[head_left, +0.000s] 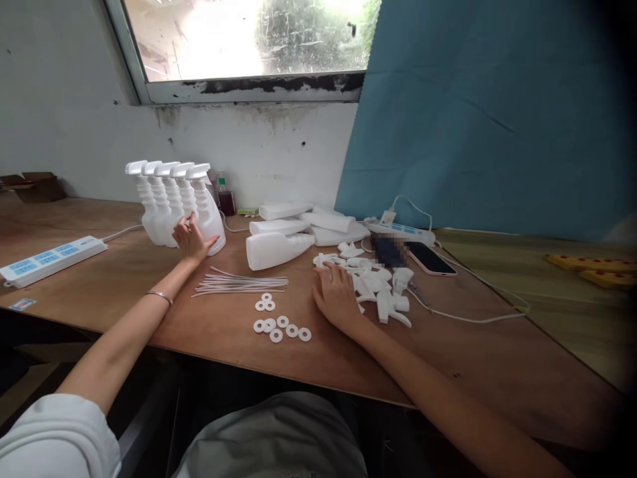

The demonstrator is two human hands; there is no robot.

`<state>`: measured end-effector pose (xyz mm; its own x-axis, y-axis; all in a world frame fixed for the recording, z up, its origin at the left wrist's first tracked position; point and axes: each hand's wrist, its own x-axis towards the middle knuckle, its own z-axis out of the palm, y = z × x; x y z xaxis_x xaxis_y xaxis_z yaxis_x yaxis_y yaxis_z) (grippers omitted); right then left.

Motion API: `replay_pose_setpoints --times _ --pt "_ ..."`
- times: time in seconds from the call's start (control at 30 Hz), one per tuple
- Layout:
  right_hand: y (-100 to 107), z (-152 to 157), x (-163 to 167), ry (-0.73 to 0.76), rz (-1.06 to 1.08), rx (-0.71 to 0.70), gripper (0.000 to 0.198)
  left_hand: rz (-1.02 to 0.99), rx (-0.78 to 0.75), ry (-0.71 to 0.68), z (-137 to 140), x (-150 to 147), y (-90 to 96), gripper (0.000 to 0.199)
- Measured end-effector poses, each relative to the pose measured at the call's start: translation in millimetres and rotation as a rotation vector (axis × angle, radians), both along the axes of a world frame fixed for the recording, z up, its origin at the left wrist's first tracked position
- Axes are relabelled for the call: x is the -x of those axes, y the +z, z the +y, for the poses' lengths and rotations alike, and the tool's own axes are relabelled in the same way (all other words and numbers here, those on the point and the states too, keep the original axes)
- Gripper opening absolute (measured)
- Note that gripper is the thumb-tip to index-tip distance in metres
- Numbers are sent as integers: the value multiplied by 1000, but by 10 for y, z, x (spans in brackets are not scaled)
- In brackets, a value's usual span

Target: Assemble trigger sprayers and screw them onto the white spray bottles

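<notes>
My left hand point(192, 240) is at the front of a row of several white spray bottles point(204, 199) standing upright with their trigger heads on. Its fingers are spread, with the thumb out to the right. At the near left edge of a loose pile of white trigger spray heads point(382, 304) lies my right hand point(338, 297), fingers apart and loosely bent; nothing shows in its grasp. Between the hands are a bundle of thin white tubes point(241, 283) and several flat white ring washers point(276, 335). Behind them, white bottles without heads point(279, 249) lie on their sides.
A power strip point(54, 259) lies on the wooden table point(213, 338) at left, another point(403, 232) at the back right. Beside the spray heads are a phone point(430, 258) and a white cable point(462, 318). A small dark bottle point(226, 202) stands near the wall.
</notes>
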<state>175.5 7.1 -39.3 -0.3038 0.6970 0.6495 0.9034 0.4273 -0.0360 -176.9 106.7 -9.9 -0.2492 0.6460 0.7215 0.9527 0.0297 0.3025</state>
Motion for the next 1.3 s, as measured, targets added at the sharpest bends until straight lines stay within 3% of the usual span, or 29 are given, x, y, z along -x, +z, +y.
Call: replay_pose_setpoints --times 0.13,0.23,0.3,0.4,0.5,0.7,1.0,1.3 --pt "-21 11 -4 -132 -72 14 34 46 -172 -123 -332 -118 203 71" --pt "-24 16 -4 -171 -72 17 36 113 -208 -226 -640 -324 338 39" --pt "-27 23 -8 -161 -68 22 36 174 -76 -418 -844 -513 363 22" --pt "-34 30 -16 -131 -54 25 34 292 254 -828 -1124 -799 270 18" --pt "-36 42 -16 -122 -31 24 34 324 419 -974 -1326 -963 74 26" --pt "-27 101 9 -120 -46 68 35 291 445 -998 -1439 -927 -165 53" --pt "2 45 47 -212 -49 82 30 271 431 -966 -1500 -956 -152 49" --pt "-6 74 30 -191 80 190 23 190 465 -967 -1477 -923 -169 28"
